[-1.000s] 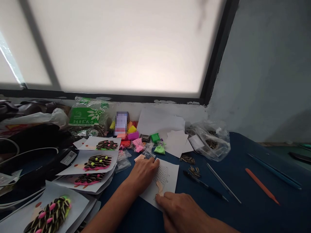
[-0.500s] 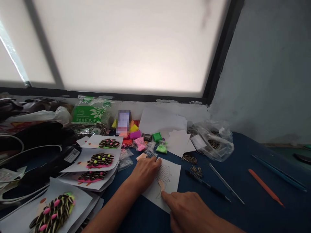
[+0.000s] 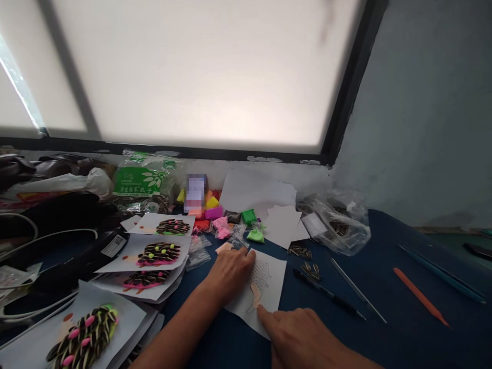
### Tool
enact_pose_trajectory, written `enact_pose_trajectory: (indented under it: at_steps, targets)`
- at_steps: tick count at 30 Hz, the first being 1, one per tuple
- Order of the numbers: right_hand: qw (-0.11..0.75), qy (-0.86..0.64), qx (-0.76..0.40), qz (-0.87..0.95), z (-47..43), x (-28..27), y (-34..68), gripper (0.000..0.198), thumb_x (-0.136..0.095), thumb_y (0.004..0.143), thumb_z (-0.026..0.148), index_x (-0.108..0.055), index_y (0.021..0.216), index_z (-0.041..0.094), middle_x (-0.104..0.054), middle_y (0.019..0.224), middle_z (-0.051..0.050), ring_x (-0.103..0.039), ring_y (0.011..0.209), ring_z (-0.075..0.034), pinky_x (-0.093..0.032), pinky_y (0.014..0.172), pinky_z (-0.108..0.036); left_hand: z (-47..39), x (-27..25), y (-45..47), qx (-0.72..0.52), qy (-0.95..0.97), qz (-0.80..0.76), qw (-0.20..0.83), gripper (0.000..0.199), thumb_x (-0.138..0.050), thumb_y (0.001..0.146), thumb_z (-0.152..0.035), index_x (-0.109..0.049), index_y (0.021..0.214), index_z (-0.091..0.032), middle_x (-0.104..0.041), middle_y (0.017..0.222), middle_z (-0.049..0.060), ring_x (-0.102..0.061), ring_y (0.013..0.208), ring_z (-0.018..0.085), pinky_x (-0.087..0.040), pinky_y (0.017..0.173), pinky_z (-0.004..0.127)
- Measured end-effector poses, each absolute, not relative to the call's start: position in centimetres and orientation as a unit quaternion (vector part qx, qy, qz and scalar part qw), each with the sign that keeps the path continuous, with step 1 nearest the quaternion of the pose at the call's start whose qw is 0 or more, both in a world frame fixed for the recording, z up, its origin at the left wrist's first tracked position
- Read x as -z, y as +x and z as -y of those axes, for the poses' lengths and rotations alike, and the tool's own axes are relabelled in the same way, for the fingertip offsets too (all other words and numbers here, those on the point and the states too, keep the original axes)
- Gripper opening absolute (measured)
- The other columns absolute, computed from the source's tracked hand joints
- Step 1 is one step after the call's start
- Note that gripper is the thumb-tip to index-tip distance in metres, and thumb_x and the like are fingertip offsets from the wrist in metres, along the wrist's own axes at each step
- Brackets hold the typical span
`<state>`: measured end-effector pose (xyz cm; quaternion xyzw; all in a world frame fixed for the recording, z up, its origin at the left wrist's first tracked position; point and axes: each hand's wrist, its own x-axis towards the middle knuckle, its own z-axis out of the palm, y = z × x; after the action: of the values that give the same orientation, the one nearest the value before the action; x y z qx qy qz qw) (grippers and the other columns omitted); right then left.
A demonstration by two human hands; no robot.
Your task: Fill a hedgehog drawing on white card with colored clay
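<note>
A white sheet of paper [image 3: 273, 274] with a pencilled hedgehog outline lies tilted on the blue table. My left hand [image 3: 232, 271] rests on its upper left part, fingers bent together and holding the sheet down. Along the drawing's lower side sits a thin curved strip of peach modelling clay [image 3: 255, 296]. The stretched index finger of my right hand [image 3: 298, 328] touches the paper at the strip's lower end; its other fingers are folded under and partly hidden. A flat peach clay piece [image 3: 224, 248] lies just beyond my left hand.
Finished hedgehog cards [image 3: 126, 256] with sunflower seeds are stacked at left. Clay packets [image 3: 249, 217], blank paper [image 3: 282, 225] and a bag of seeds [image 3: 342, 225] stand behind. Loose seeds [image 3: 310, 270], a pen [image 3: 330, 294], a silvery rod [image 3: 357, 289] and an orange tool [image 3: 421, 297] lie right.
My right index finger has shifted slightly down and right, showing more of the lower end of the peach strip. My left hand stays in place on the paper.
</note>
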<state>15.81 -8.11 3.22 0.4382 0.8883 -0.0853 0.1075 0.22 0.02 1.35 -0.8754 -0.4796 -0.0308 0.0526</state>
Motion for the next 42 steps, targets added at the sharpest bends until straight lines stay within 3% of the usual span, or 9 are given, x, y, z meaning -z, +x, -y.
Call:
enact_pose_trajectory:
  at_steps: [6, 13, 18, 21, 25, 30, 35, 37, 42]
  targets:
    - [0.094, 0.437, 0.081, -0.891, 8.1, -2.9, 16.1, 0.061, -0.057, 0.068, 0.01, -0.055, 0.129, 0.009, -0.075, 0.087, -0.012, -0.071, 0.066, -0.028, -0.018, 0.044, -0.029, -0.2, -1.2, 0.1, 0.037, -0.874, 0.483, 0.044, 0.024, -0.039, 0.094, -0.007, -0.061, 0.098, -0.017, -0.066, 0.088, 0.01, -0.064, 0.074, 0.023, -0.047, 0.066, 0.034]
    - [0.102, 0.461, 0.101, -0.876, 8.0, -5.0, 16.4, 0.029, -0.057, 0.073, 0.011, -0.065, 0.101, 0.013, -0.074, 0.093, -0.011, -0.071, 0.074, -0.027, -0.028, 0.049, -0.028, -0.5, -1.0, -0.2, 0.048, -0.88, 0.468, 0.069, 0.026, -0.038, 0.094, -0.006, -0.061, 0.092, -0.019, -0.066, 0.08, 0.006, -0.061, 0.068, 0.022, -0.045, 0.067, 0.034]
    - [0.167, 0.441, 0.053, -0.88, 8.0, -4.4, 16.1, 0.059, -0.058, 0.069, 0.01, -0.056, 0.128, 0.009, -0.075, 0.085, -0.013, -0.07, 0.064, -0.027, -0.018, 0.042, -0.029, -0.3, -1.1, 0.0, 0.05, -0.881, 0.467, 0.062, 0.026, -0.037, 0.094, -0.006, -0.061, 0.092, -0.017, -0.066, 0.082, 0.007, -0.062, 0.071, 0.023, -0.046, 0.067, 0.035]
    - [0.164, 0.422, 0.033, -0.891, 8.0, -3.2, 15.9, 0.069, -0.057, 0.067, 0.01, -0.049, 0.135, 0.008, -0.076, 0.083, -0.011, -0.069, 0.06, -0.025, -0.016, 0.039, -0.029, -0.2, -1.2, 0.1, 0.041, -0.878, 0.474, 0.05, 0.026, -0.036, 0.095, -0.007, -0.06, 0.094, -0.017, -0.065, 0.084, 0.008, -0.062, 0.073, 0.023, -0.046, 0.066, 0.034]
    - [0.119, 0.415, 0.021, -0.902, 8.1, -2.4, 15.8, 0.064, -0.057, 0.067, 0.012, -0.053, 0.131, 0.009, -0.075, 0.077, -0.01, -0.068, 0.055, -0.025, -0.014, 0.037, -0.029, 0.0, -1.3, 0.0, 0.045, -0.879, 0.474, 0.039, 0.024, -0.037, 0.095, -0.007, -0.06, 0.097, -0.017, -0.066, 0.087, 0.009, -0.063, 0.073, 0.023, -0.046, 0.066, 0.035]
    - [0.166, 0.431, 0.026, -0.887, 8.1, -3.8, 15.6, 0.067, -0.054, 0.069, 0.007, -0.051, 0.136, 0.012, -0.076, 0.086, -0.009, -0.07, 0.063, -0.025, -0.015, 0.039, -0.03, -0.2, -1.1, 0.0, 0.048, -0.879, 0.472, 0.051, 0.025, -0.038, 0.094, -0.007, -0.061, 0.095, -0.017, -0.067, 0.086, 0.008, -0.063, 0.073, 0.024, -0.045, 0.066, 0.034]
    - [0.175, 0.443, 0.037, -0.879, 8.0, -5.3, 16.0, 0.043, -0.054, 0.074, 0.008, -0.065, 0.116, 0.013, -0.075, 0.088, -0.01, -0.071, 0.067, -0.028, -0.016, 0.041, -0.031, -0.4, -1.2, 0.0, 0.052, -0.874, 0.48, 0.052, 0.027, -0.038, 0.094, -0.007, -0.062, 0.1, -0.018, -0.068, 0.087, 0.008, -0.064, 0.075, 0.025, -0.045, 0.065, 0.034]
    - [0.17, 0.435, 0.027, -0.884, 8.0, -5.2, 16.2, 0.045, -0.055, 0.074, 0.01, -0.063, 0.118, 0.012, -0.075, 0.085, -0.011, -0.071, 0.066, -0.028, -0.016, 0.041, -0.031, -0.3, -1.4, -0.1, 0.061, -0.867, 0.494, 0.036, 0.029, -0.038, 0.095, -0.009, -0.062, 0.108, -0.019, -0.07, 0.091, 0.008, -0.064, 0.078, 0.025, -0.045, 0.067, 0.034]
    - [0.165, 0.429, -0.003, -0.888, 7.7, -4.8, 16.8, 0.044, -0.058, 0.072, 0.011, -0.065, 0.116, 0.011, -0.074, 0.078, -0.014, -0.069, 0.062, -0.027, -0.016, 0.041, -0.031, -0.2, -1.9, -0.7, 0.098, -0.862, 0.498, -0.023, 0.026, -0.042, 0.099, -0.029, -0.067, 0.107, -0.024, -0.071, 0.095, 0.005, -0.064, 0.084, 0.024, -0.045, 0.071, 0.033]
